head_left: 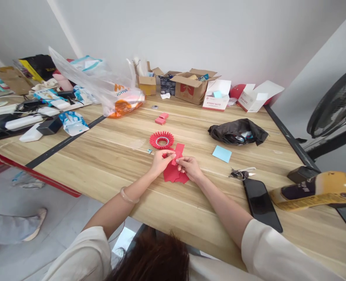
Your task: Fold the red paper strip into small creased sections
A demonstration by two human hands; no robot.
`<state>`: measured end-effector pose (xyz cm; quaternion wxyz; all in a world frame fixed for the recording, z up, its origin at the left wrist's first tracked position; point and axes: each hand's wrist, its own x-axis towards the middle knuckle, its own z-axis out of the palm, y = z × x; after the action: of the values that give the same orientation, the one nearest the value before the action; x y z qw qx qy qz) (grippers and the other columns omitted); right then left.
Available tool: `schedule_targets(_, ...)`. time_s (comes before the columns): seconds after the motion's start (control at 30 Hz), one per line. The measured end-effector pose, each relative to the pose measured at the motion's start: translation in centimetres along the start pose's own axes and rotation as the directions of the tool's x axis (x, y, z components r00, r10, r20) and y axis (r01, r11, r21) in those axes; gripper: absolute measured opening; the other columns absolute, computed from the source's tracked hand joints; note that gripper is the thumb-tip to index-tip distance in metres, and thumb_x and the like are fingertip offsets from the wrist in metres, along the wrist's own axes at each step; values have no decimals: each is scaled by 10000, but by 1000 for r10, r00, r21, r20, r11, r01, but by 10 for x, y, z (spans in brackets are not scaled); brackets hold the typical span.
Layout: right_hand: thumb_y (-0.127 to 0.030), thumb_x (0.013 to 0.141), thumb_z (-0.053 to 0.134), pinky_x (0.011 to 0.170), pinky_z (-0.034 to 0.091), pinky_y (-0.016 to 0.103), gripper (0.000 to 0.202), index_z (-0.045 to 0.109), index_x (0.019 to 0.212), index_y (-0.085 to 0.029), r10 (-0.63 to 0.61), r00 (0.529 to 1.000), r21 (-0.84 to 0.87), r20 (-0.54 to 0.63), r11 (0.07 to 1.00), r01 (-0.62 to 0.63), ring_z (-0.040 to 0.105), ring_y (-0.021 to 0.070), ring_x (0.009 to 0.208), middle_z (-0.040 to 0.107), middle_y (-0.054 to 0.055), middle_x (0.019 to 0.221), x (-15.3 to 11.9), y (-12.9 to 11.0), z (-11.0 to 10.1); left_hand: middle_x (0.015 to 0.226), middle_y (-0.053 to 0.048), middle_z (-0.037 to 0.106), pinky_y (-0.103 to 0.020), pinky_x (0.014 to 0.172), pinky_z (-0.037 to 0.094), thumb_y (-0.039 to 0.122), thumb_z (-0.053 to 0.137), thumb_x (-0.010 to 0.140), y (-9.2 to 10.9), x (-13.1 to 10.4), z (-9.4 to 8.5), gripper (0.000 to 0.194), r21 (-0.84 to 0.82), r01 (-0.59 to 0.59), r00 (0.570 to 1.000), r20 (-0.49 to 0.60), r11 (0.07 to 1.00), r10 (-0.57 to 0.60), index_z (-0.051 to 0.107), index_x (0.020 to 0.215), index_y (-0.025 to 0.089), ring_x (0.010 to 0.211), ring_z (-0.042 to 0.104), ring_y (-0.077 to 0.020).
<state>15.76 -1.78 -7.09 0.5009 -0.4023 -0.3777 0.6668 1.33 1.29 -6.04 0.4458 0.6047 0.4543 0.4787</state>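
Between my two hands is a strip of red paper (pixel 179 150), pinched from both sides. My left hand (pixel 161 160) grips its left edge with thumb and forefinger, and my right hand (pixel 189 167) holds its right side lower down. Beneath them several red paper pieces (pixel 170 174) lie overlapping on the table. Just beyond my left hand sits a red ring of folded paper (pixel 153 139) with a pale inner edge. A tiny teal scrap (pixel 149 151) rests left of the ring. Farther back are small pink-red paper stacks (pixel 160 121).
On the right lie a blue sticky-note pad (pixel 222 153), a black plastic bag (pixel 237 130), keys (pixel 238 174), a phone (pixel 262 205) and a yellow pouch (pixel 316 189). Cardboard boxes (pixel 187 93) and a clear plastic bag (pixel 102 88) stand at the back. Another person's leg (pixel 13 228) shows lower left.
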Motion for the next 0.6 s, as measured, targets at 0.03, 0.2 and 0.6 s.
schedule_targets(0.03, -332, 565, 757, 326, 289, 160, 253, 659, 655, -118, -1, 1000, 1, 2, 1000, 1, 418, 41, 308, 596, -8, 424, 1, 1, -1, 807, -93, 709, -258, 656, 489, 319, 706, 655, 0, 0, 0, 274, -3, 0, 1000, -5, 1000, 0, 693, 825, 104, 707, 629, -163)
schedule_targets(0.2, -324, 566, 762, 327, 291, 157, 234, 660, 646, -130, -18, 1000, -3, 14, 1000, 18, 422, 38, 315, 592, -16, 420, 2, 2, -1, 713, -60, 696, -244, 592, 479, 301, 707, 640, 1, 1, 1, 241, -13, -4, 1000, -26, 1000, 4, 693, 788, 113, 647, 618, -153)
schedule_targets(0.6, -341, 584, 756, 339, 316, 161, 251, 621, 609, -131, -64, 996, -102, 65, 992, 70, 441, 41, 324, 613, -7, 450, -1, 4, -2, 677, -30, 651, -240, 595, 464, 273, 646, 686, 5, 1, 2, 236, 28, -40, 999, -4, 999, 40, 658, 862, 116, 599, 575, -124)
